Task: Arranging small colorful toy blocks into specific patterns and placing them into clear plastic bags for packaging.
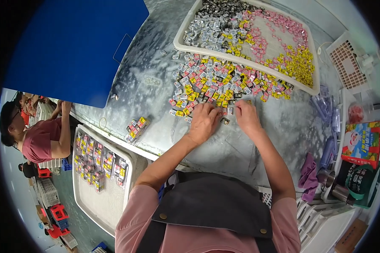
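A loose heap of small rectangular pieces (215, 78) in pink, yellow, white and black lies on the grey tabletop. At its near edge, my left hand (204, 120) rests palm down, fingers stretched over the pieces and slightly apart. My right hand (247, 117) is just to the right, its fingers curled together at the heap's edge; what they hold, if anything, is hidden. A few pieces, among them a black one (225, 121), lie between the hands. Beyond the heap stands a large white tray (245, 62) of similar pieces, sorted roughly by colour.
A filled clear pack (137, 130) lies left on the table. Below the edge, another white tray (101, 206) holds several filled packs. A blue panel (71, 46) covers the far left, near a co-worker (44, 139). At right are clear plastic cases (325, 105) and a purple cloth (308, 177).
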